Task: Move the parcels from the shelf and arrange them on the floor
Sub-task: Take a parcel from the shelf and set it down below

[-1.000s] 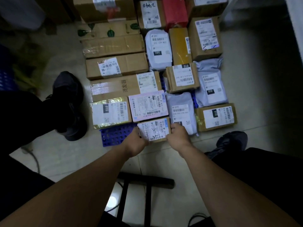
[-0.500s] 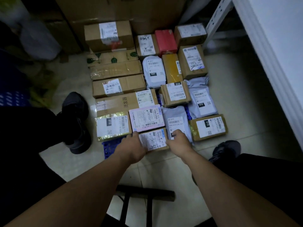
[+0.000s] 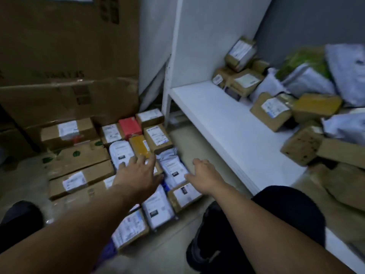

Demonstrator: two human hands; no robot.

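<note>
Several parcels lie in tight rows on the floor (image 3: 199,143): brown cartons (image 3: 79,176), a red box (image 3: 130,125), a yellow packet (image 3: 139,146) and grey mailers (image 3: 172,167). The small labelled box (image 3: 130,228) lies at the near end of the rows, free of both hands. My left hand (image 3: 138,175) hovers over the rows with fingers spread, holding nothing. My right hand (image 3: 203,175) is also raised and open, between the rows and the white shelf (image 3: 227,123). On that shelf's right part a heap of parcels (image 3: 272,109) remains.
Large cardboard cartons (image 3: 69,56) stand behind the rows. The shelf's white upright (image 3: 173,56) rises beside the floor parcels. My dark shoes (image 3: 207,244) and knees sit close to the near rows. A bulky brown parcel (image 3: 347,186) lies at the far right.
Both hands let go of the small labelled box and lifted, fingers opening. The view swung up and right, bringing the shelf and its parcels into sight.
</note>
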